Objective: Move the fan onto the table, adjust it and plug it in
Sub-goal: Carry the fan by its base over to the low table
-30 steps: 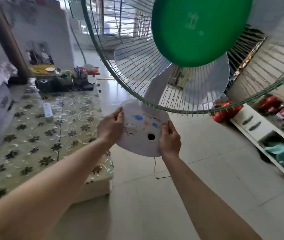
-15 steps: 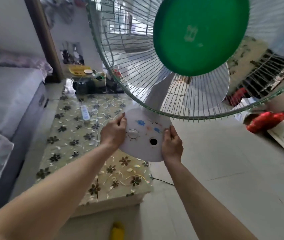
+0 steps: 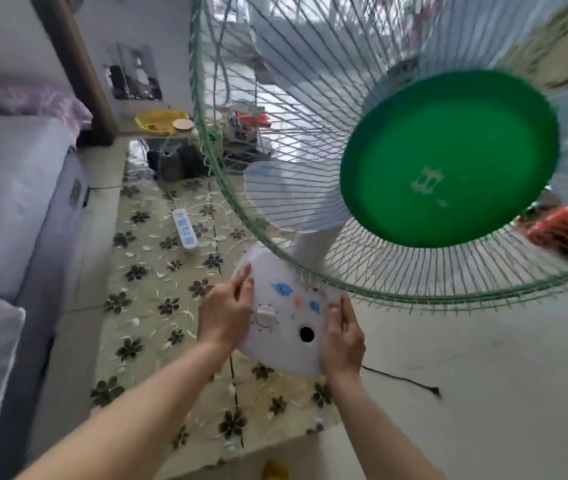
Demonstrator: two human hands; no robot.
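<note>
I hold a white fan [image 3: 286,327] by its round base, above the near right part of a low table [image 3: 144,306] covered with a flowered cloth. My left hand [image 3: 225,313] grips the base's left edge and my right hand [image 3: 343,337] grips its right edge. The wire cage with a green hub [image 3: 448,161] fills the upper right and tilts toward me. The fan's black cord [image 3: 400,379] trails to the floor on the right, its plug lying loose. A white power strip [image 3: 184,227] lies on the table beyond the fan.
A grey sofa [image 3: 5,209] runs along the table's left side. Dark containers, a yellow tray [image 3: 161,121] and clutter crowd the table's far end. Red items [image 3: 556,226] lie on the floor at right. A yellow object [image 3: 275,469] sits on the floor by the table's near edge.
The fan has been carried left, from over the bare floor to over the table, and has come lower and closer. Both hands kept their grip on the base.
</note>
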